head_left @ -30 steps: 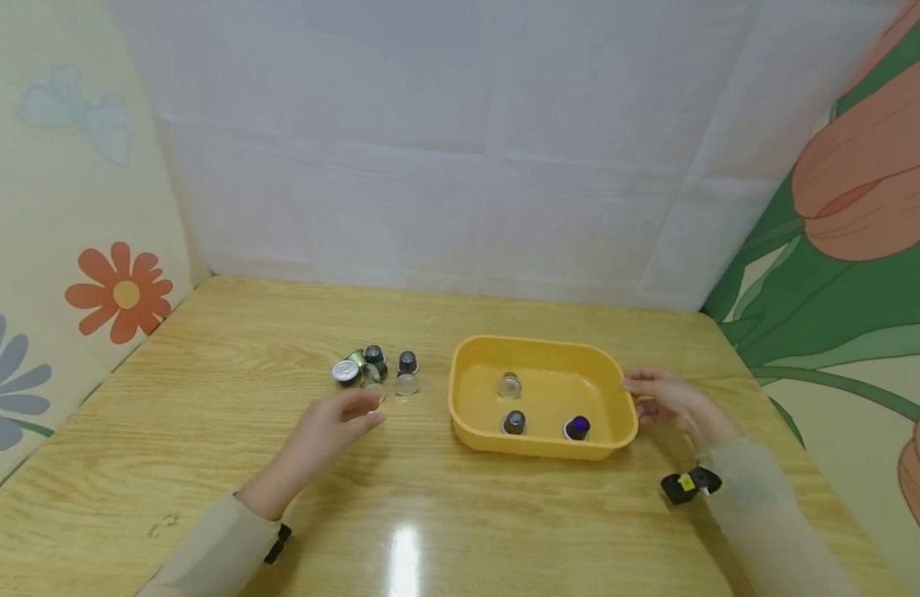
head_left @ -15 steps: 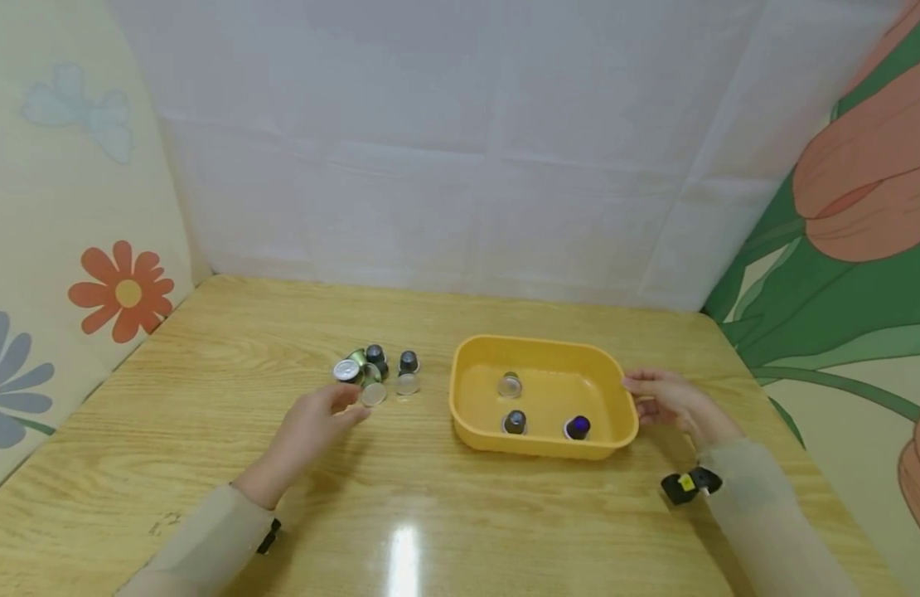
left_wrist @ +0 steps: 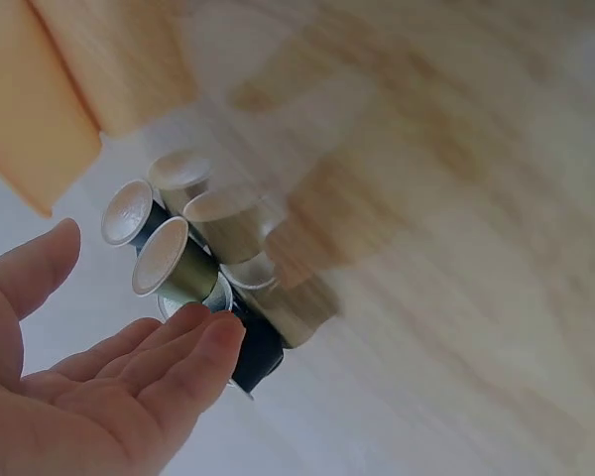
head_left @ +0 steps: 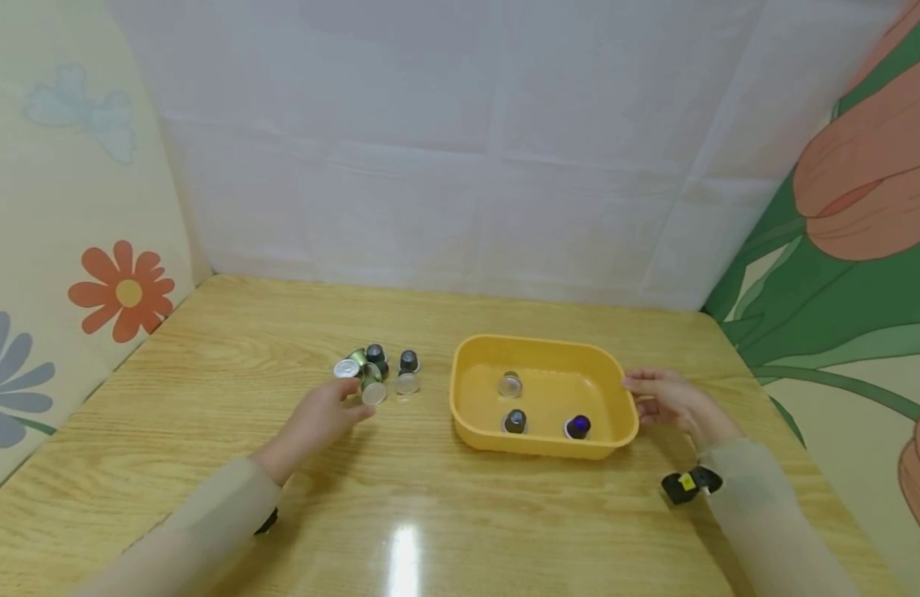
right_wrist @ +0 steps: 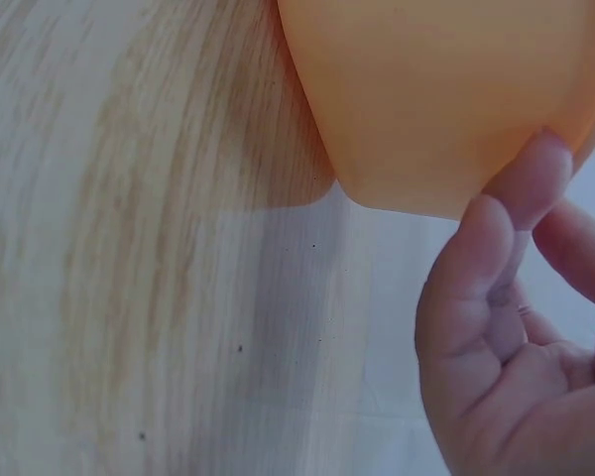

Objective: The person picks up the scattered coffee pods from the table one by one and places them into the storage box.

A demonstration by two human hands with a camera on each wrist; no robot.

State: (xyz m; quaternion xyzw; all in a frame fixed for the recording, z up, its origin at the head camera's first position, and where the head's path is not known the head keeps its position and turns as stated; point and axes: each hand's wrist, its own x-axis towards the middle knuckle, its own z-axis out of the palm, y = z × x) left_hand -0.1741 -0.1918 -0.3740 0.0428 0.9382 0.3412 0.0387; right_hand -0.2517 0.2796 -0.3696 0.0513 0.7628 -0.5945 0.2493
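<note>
Fingers on L hand (head_left: pixel 312 423) spread n relaxed, right by the pods (head_left: pixel 374 393) toward desk's (head_left: pixel 236 356) back edge; R hand (head_left: pixel 672 402) grips yellow tub (head_left: pixel 538 445) w/ 3 more pods (head_left: pixel 577 428) inside, nearer R edge

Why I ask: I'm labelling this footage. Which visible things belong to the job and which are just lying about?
Likely in the job:
yellow rounded rectangular tub
small, mostly dark or green, cup-shaped capsules beside and inside it
hands: left hand, right hand

Probably surroundings:
white creased sheet
orange-red printed flower
</note>
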